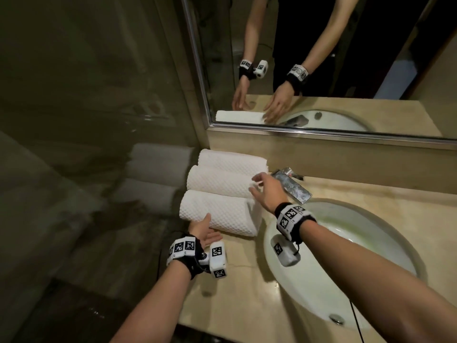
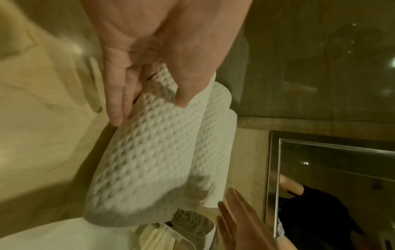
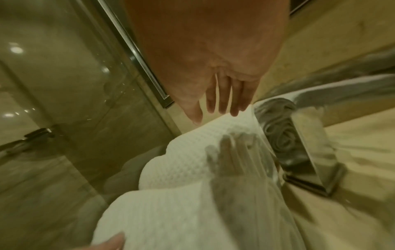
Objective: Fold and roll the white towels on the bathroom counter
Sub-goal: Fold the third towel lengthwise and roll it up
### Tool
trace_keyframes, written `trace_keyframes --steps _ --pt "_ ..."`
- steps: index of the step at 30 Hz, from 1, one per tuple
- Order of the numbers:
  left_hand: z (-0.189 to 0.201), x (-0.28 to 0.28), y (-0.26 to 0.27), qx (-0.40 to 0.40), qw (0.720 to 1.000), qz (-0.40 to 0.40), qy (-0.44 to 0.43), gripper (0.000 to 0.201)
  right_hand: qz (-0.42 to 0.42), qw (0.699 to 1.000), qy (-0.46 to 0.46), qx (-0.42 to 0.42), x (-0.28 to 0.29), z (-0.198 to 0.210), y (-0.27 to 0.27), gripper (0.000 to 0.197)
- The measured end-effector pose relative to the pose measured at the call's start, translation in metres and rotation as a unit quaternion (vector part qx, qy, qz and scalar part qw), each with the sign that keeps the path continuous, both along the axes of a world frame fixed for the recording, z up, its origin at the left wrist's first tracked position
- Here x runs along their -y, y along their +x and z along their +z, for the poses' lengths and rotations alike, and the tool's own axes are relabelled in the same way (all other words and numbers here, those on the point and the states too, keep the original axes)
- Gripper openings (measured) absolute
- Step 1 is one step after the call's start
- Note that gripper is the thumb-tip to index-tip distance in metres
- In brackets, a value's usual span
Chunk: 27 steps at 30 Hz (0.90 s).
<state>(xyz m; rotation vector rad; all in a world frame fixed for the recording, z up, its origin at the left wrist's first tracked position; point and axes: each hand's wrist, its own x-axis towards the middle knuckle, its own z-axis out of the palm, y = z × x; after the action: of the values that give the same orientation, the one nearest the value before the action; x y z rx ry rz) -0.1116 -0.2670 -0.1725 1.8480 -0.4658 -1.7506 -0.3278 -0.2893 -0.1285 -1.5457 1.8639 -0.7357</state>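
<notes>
Head view: three rolled white towels (image 1: 222, 189) lie side by side on the desk (image 1: 247, 280) left of the sink (image 1: 346, 256), long axes left-right, left hand (image 1: 205, 231) open-fingered touching the nearest roll's near side, right hand (image 1: 267, 189) open at their right ends.

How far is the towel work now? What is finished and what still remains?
Done: three rolled towels lie side by side on the counter, the far, middle and near roll. In hand: the left hand touches the near roll's front with straight fingers; the right hand hovers open at the rolls' right ends. Left: apparently only tidying; no unrolled towel is visible.
</notes>
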Motion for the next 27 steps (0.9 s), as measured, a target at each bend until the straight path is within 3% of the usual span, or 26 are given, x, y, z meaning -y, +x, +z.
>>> trace_keyframes --steps 3,7,12,21,24,27 --pt "-0.011 0.004 -0.008 -0.055 0.998 0.029 -0.003 0.066 0.025 0.996 0.008 -0.088 0.048 0.006 0.003 0.042" --pt "-0.023 0.008 -0.016 -0.128 0.989 0.075 -0.005 0.068 0.036 0.971 0.102 -0.212 0.09 0.002 -0.005 0.05" --pt "-0.041 0.02 -0.019 -0.138 0.984 0.113 -0.025 0.061 0.1 0.947 0.163 -0.259 0.114 -0.006 -0.007 0.032" --pt "-0.039 0.035 -0.026 -0.149 0.983 0.101 -0.031 0.052 0.078 0.954 0.167 -0.236 0.122 0.001 -0.016 0.029" --pt "-0.037 0.031 -0.016 -0.125 0.991 0.042 -0.008 0.058 0.066 0.964 0.148 -0.211 0.113 0.006 -0.02 0.041" --pt "-0.019 0.022 -0.009 -0.022 0.996 -0.076 0.031 0.063 0.049 0.977 0.115 -0.17 0.098 0.013 -0.027 0.041"
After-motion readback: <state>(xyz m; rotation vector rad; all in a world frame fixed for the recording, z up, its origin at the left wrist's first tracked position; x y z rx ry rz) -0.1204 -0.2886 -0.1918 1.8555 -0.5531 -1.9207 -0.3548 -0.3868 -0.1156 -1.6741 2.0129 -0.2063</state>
